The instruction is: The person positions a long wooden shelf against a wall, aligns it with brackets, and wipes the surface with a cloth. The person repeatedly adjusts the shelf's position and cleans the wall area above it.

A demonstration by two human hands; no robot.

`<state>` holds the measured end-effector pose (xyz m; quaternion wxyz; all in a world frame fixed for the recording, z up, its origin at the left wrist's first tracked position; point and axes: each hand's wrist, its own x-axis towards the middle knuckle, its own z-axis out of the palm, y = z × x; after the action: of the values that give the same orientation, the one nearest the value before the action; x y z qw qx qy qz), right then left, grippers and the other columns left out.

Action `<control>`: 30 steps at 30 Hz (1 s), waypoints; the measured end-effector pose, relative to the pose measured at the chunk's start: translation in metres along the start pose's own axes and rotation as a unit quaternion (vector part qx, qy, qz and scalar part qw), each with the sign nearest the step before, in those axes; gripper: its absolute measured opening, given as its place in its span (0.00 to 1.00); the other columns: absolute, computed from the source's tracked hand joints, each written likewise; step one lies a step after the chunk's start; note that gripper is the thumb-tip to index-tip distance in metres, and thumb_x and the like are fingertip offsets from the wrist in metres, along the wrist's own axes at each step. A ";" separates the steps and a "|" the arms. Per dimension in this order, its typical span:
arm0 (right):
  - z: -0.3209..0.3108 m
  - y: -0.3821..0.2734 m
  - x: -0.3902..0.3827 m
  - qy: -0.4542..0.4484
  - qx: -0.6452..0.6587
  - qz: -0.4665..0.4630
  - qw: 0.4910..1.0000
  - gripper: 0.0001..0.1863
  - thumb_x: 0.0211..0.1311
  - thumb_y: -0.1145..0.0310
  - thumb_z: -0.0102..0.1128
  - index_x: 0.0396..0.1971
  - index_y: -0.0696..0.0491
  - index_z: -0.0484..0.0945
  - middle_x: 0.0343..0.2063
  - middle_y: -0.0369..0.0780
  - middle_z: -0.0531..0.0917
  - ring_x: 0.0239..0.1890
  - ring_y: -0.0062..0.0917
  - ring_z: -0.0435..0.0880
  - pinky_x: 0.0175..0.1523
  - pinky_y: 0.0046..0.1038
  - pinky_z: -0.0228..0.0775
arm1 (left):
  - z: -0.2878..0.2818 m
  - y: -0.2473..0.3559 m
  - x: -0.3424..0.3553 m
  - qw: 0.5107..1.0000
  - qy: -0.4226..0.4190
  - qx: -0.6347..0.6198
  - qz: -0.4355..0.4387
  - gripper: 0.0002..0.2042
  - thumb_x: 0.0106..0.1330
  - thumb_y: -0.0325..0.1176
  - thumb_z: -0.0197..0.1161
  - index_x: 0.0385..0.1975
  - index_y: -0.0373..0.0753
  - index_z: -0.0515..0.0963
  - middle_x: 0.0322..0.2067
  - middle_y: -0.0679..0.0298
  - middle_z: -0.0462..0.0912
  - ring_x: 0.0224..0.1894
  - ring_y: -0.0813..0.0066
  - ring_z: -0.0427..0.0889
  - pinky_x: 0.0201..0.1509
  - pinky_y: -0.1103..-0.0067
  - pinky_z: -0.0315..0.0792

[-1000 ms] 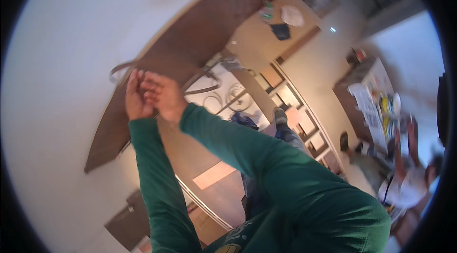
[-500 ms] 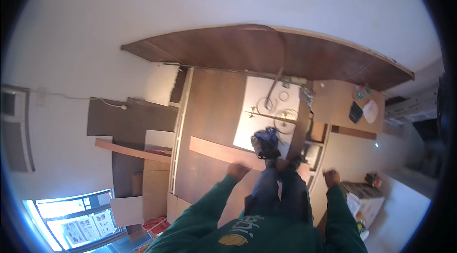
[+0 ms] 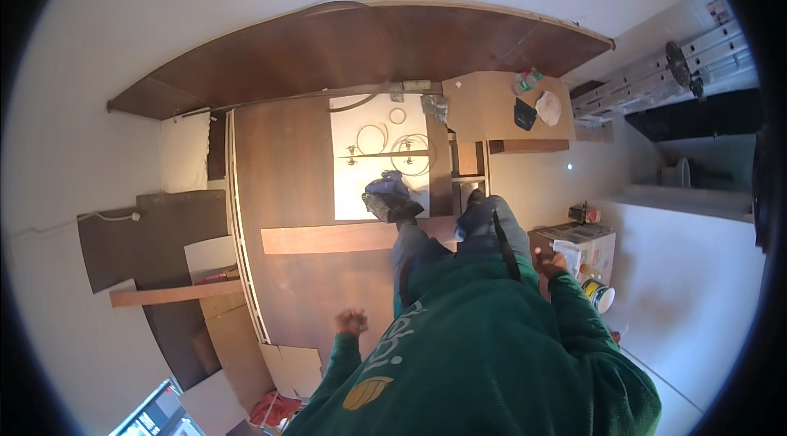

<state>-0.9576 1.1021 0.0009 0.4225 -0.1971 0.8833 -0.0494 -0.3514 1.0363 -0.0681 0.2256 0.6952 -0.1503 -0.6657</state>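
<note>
At the far left a dark board (image 3: pixel 156 235) leans by the white wall, with a cable (image 3: pixel 82 219) running to it, and a narrow wooden strip (image 3: pixel 172 295) juts out just below. Next comes a large brown panel (image 3: pixel 287 190) lying flat, crossed by a lighter wooden plank (image 3: pixel 344 238). The left hand (image 3: pixel 352 322) hangs over the near part of that panel, fingers curled loosely inward, holding nothing that can be seen and touching nothing. Farther off, a white sheet (image 3: pixel 377 157) bearing coiled wires (image 3: pixel 410 153) lies on the panel; the person's two shoes (image 3: pixel 392 205) stand at its near edge. To the right, the right hand (image 3: pixel 548 261) sits beside the hip, near a cardboard box (image 3: pixel 586 243) and a small paint tin (image 3: pixel 600 295); whether it grips anything cannot be told.
</note>
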 end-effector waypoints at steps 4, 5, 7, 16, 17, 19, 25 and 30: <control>-0.015 0.048 0.074 0.179 -0.070 -0.155 0.969 0.12 0.62 0.61 0.64 0.30 0.56 0.83 0.21 0.40 0.85 0.19 0.25 0.83 0.27 0.29 0.75 | 0.047 0.036 0.053 0.996 0.017 -0.016 0.091 0.08 0.66 0.31 0.65 0.28 0.37 0.74 0.22 0.65 0.78 0.20 0.77 0.76 0.23 0.80 0.74; -0.024 0.056 0.082 0.185 -0.088 -0.167 0.964 0.12 0.61 0.62 0.63 0.30 0.57 0.83 0.21 0.40 0.85 0.20 0.25 0.83 0.27 0.30 0.75 | 0.056 0.033 0.065 0.992 0.023 -0.015 0.125 0.08 0.66 0.31 0.66 0.28 0.38 0.74 0.21 0.66 0.77 0.20 0.78 0.75 0.23 0.80 0.74; -0.033 0.072 0.096 0.189 -0.107 -0.180 0.959 0.11 0.59 0.63 0.62 0.28 0.56 0.83 0.20 0.40 0.84 0.19 0.26 0.83 0.26 0.30 0.76 | 0.068 0.032 0.079 0.979 0.055 0.052 0.187 0.07 0.64 0.28 0.67 0.28 0.38 0.75 0.21 0.66 0.78 0.20 0.80 0.75 0.22 0.80 0.72; -0.058 -0.033 0.120 0.084 -0.236 -0.110 0.962 0.21 0.53 0.48 0.64 0.30 0.54 0.87 0.32 0.48 0.88 0.39 0.45 0.86 0.48 0.42 0.78 | 0.058 -0.076 0.093 0.970 0.086 -0.212 -0.081 0.03 0.65 0.28 0.58 0.28 0.40 0.76 0.22 0.61 0.79 0.17 0.70 0.72 0.19 0.77 0.65; -0.063 -0.041 0.153 0.059 -0.270 -0.182 0.944 0.22 0.53 0.48 0.65 0.32 0.54 0.87 0.35 0.48 0.88 0.40 0.45 0.86 0.50 0.42 0.77 | 0.068 -0.086 0.082 0.982 0.100 -0.147 -0.059 0.04 0.65 0.30 0.59 0.29 0.39 0.76 0.23 0.61 0.79 0.18 0.69 0.73 0.20 0.74 0.67; -0.056 -0.087 0.202 0.041 -0.265 -0.272 0.924 0.24 0.54 0.47 0.64 0.34 0.55 0.86 0.36 0.48 0.87 0.42 0.43 0.86 0.52 0.41 0.77 | 0.074 -0.114 0.056 0.990 0.138 0.034 -0.014 0.05 0.65 0.31 0.60 0.29 0.38 0.75 0.24 0.61 0.81 0.22 0.68 0.77 0.23 0.70 0.71; 0.009 -0.319 0.318 0.012 -0.218 -0.393 0.893 0.42 0.60 0.36 0.53 0.58 0.61 0.72 0.60 0.57 0.72 0.64 0.49 0.69 0.69 0.41 0.61 | 0.123 -0.166 -0.031 0.961 0.249 -0.119 0.023 0.06 0.60 0.30 0.65 0.27 0.38 0.76 0.24 0.62 0.80 0.25 0.69 0.81 0.29 0.73 0.77; 0.065 -0.508 0.346 -0.071 0.101 -0.400 0.908 0.49 0.50 0.58 0.77 0.67 0.65 0.60 0.66 0.56 0.68 0.70 0.40 0.66 0.70 0.37 0.61 | 0.226 -0.108 -0.123 0.957 0.242 0.146 -0.066 0.08 0.55 0.34 0.70 0.29 0.39 0.80 0.26 0.60 0.84 0.30 0.67 0.85 0.36 0.73 0.79</control>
<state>-0.9483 0.5061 -0.1631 0.4469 -0.4928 0.6884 -0.2890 -0.5943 1.1649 -0.0207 0.1073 0.8692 -0.1404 -0.4617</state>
